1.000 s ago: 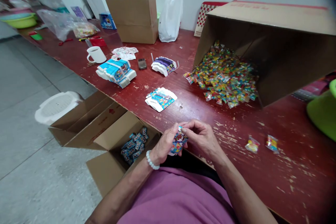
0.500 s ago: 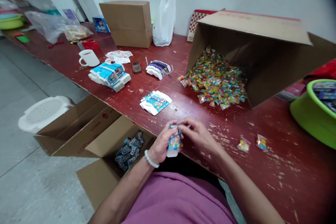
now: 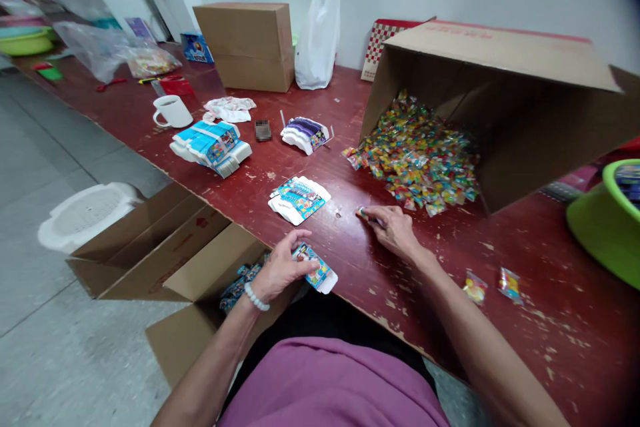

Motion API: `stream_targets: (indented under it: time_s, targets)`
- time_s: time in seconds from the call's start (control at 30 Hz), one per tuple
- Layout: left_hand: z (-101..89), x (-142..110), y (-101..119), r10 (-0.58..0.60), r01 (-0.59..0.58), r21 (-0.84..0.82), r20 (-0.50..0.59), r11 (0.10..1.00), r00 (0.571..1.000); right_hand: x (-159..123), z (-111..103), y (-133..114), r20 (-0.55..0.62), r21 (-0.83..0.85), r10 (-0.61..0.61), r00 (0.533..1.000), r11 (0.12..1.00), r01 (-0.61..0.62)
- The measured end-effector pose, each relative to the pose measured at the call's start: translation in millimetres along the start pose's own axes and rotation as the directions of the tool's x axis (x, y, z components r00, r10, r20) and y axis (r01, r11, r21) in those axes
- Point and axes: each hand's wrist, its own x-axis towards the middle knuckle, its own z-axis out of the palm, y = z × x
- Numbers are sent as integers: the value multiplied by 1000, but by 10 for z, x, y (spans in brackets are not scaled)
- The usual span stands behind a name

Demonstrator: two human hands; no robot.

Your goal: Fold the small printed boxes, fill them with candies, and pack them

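Observation:
My left hand [image 3: 280,267], with a beaded bracelet on the wrist, holds a small blue printed cardboard box [image 3: 323,275] at the table's front edge. The thumb lies across the box and its white end flap points toward me. Further right, my right hand [image 3: 395,230] is low over the table with its fingers pinched at a small colourful item [image 3: 361,212], too small to make out. Between and beyond the hands lies a short stack of flat blue cartons [image 3: 303,199]. Wrapped gummy candies [image 3: 425,160] spill from a large carton tipped on its side [image 3: 500,60].
Two loose candy packets [image 3: 510,285] lie at right, near a green basin [image 3: 593,233]. Banded blue cartons [image 3: 213,143], purple cartons [image 3: 305,133] and a white mug [image 3: 173,111] stand at left. Below the edge, an open cardboard box [image 3: 200,263] holds filled blue boxes.
My hands have moved apart. The left has gone left with the box, which is now tilted. The right has left the box and reached forward to the tabletop.

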Motion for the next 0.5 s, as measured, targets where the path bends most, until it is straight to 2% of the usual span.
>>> stream_targets:
  time_s: [0.07, 0.13, 0.23, 0.33, 0.43, 0.5]
  targets:
    - [-124, -61, -1, -36, 27, 111, 85, 993, 996, -73, -9, 36, -2, 74, 12, 1000, 997, -12]
    - [-199, -115, -24, -82, 62, 145, 134, 988, 988, -112, -24, 68, -38, 88, 62, 997, 994, -59]
    - [-229, -174, -106, -109, 83, 160, 165, 984, 980, -127, 0, 36, -89, 81, 128, 988, 989, -121]
    - [-197, -219, -231, -119, 54, 273, 227, 960, 967, -112, 88, -88, -112, 86, 214, 970, 975, -205]
    - [-151, -264, -361, -154, 5, 407, 332, 913, 931, -83, 168, -209, -104, 203, 316, 943, 935, -291]
    - [-142, -293, -421, -203, -19, 473, 413, 881, 888, -75, 179, -266, -55, 298, 316, 947, 911, -286]
